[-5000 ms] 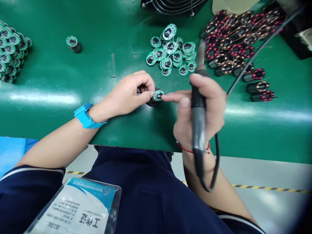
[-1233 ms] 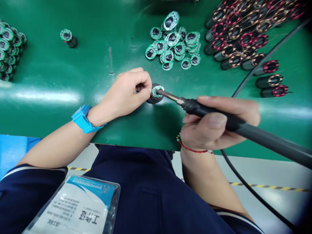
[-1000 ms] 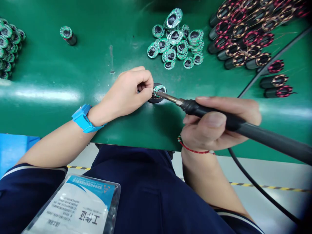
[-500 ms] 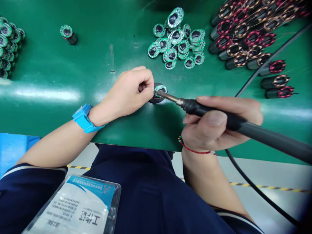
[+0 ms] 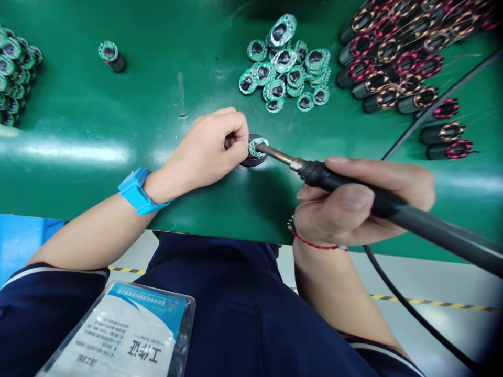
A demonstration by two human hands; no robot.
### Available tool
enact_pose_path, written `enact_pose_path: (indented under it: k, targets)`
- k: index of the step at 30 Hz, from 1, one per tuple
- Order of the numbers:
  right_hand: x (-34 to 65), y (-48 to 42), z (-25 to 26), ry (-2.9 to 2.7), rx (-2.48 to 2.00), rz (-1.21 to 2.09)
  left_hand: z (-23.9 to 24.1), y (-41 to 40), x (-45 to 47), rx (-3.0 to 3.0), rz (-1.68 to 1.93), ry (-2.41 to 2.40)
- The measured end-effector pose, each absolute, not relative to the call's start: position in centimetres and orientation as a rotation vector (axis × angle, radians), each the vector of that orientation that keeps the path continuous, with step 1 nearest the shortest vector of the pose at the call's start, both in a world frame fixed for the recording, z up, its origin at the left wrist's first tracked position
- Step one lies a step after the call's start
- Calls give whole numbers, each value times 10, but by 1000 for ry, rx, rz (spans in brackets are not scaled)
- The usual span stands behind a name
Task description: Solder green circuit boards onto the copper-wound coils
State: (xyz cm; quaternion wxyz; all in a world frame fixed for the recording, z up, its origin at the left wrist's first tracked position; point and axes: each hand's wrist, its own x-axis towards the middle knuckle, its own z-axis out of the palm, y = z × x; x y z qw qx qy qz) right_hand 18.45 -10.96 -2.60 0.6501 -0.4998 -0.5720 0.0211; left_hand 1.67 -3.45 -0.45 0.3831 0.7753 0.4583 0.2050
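Note:
My left hand (image 5: 210, 146) is curled, its fingertips pinching a small black cylinder topped with a round green circuit board (image 5: 256, 148) that stands on the green table (image 5: 118, 120). My right hand (image 5: 353, 201) grips a black soldering iron (image 5: 377, 201) like a pen. The iron's metal tip rests on the right edge of the green board. A blue wrist strap (image 5: 137, 191) circles my left wrist.
A heap of loose round green boards (image 5: 285, 65) lies behind the hands. Black cylinders wound with red and copper coils (image 5: 396, 57) are piled at the back right. Finished pieces (image 5: 15, 73) sit far left, one alone (image 5: 110, 55). The iron's cable (image 5: 412, 309) hangs off the table edge.
Five seconds ago the right hand held the iron upright while its fingers touched the board; now the iron is lowered with its tip on the board. The last second shows only slight shifts.

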Motion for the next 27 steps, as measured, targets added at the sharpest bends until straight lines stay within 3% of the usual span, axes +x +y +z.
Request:
enact_pose_path:
  k: [9,18,23,27]
  targets:
    - [188,-117,-28,-1335,-1260,159,-2,-34,18,1963,504,1187]
    - [189,-112,-25,-1376,-1193,13,-3,-34,18,1960,503,1180]
    - [187,-110,-18,-1416,-1243,389,-2,-35,18,1955,503,1184]
    - [193,-102,-9,-1811,-1335,535,-4,-34,17,1959,521,1160]
